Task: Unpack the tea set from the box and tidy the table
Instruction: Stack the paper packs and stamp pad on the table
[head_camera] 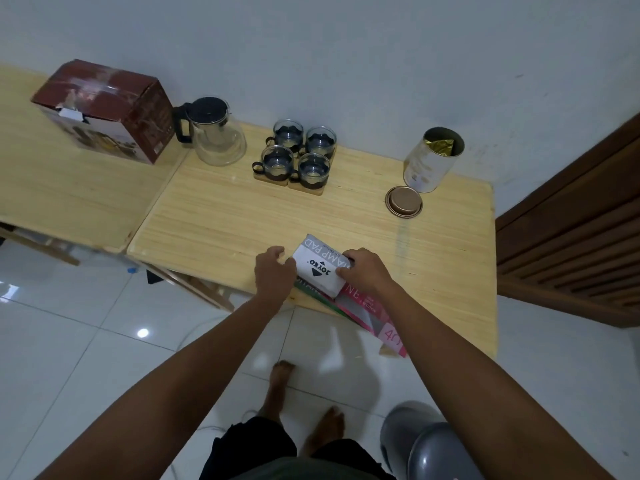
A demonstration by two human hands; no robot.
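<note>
Teapot (217, 133) and cups (298, 155) stand unpacked beyond both hands. Left hand (275, 273) and right hand (363, 270) clasp the stamp-pad box (320, 265); square it onto the packets (367, 306) beneath.

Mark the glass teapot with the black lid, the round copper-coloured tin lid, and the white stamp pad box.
Glass teapot with black lid (217, 140), head view, on the clear glass body.
Round copper-coloured tin lid (404, 201), head view, on its centre.
White stamp pad box (319, 265), head view, on the printed top face.
</note>
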